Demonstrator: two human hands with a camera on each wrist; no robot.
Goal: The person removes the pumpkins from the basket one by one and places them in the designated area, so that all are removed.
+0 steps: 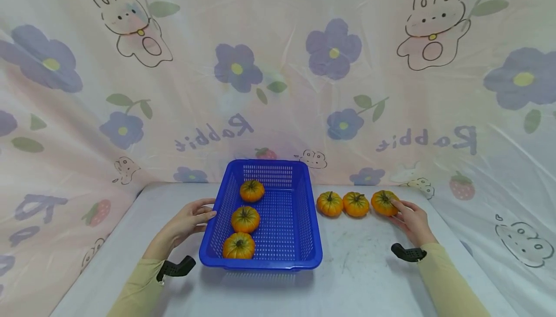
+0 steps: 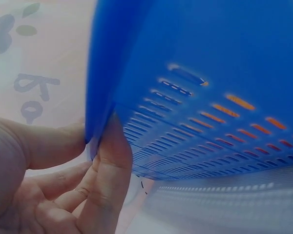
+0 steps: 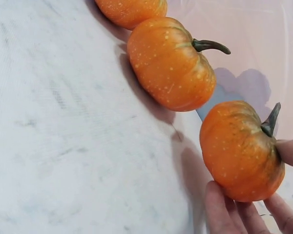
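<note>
A blue plastic basket (image 1: 278, 264) with slotted walls stands mid-table, with three small orange pumpkins along its left side, the nearest pumpkin (image 1: 239, 246) close to the front wall. My left hand (image 1: 187, 220) pinches the basket's left rim (image 2: 98, 87) between thumb and fingers. To the right of the basket, a pumpkin (image 3: 241, 151) with a dark stem is held by my right hand (image 1: 412, 220), thumb near the stem and fingers beneath. Beside it on the table sit a middle pumpkin (image 1: 356, 204) and another pumpkin (image 1: 329, 204) nearer the basket.
The table (image 1: 360, 268) has a white cover with faint grey marks. Behind and at both sides hangs a pale curtain (image 1: 282, 109) printed with rabbits and purple flowers. Black devices are strapped to the left wrist (image 1: 175, 268) and right wrist (image 1: 408, 253).
</note>
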